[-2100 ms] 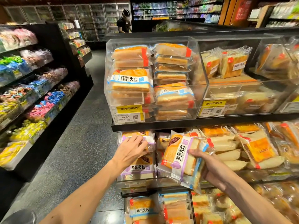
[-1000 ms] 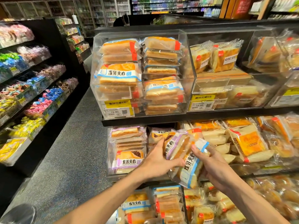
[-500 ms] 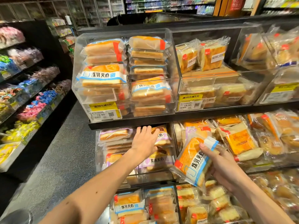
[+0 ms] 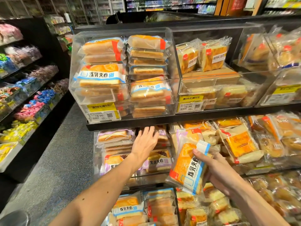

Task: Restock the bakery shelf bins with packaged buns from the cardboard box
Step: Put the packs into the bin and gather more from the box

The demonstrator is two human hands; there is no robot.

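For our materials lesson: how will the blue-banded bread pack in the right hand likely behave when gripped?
Probably light: the right hand holds the blue-banded bread pack alone, tilted. Likely squashy, being soft sliced bread. Its glossy film may slip and crinkle.

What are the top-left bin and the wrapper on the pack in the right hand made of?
The top-left bin looks like rigid clear acrylic, glossy: packs show through and its edges catch light. The blue-banded bread pack in the right hand seems wrapped in thin printed plastic film, shiny, wrinkled, crimped at the end.
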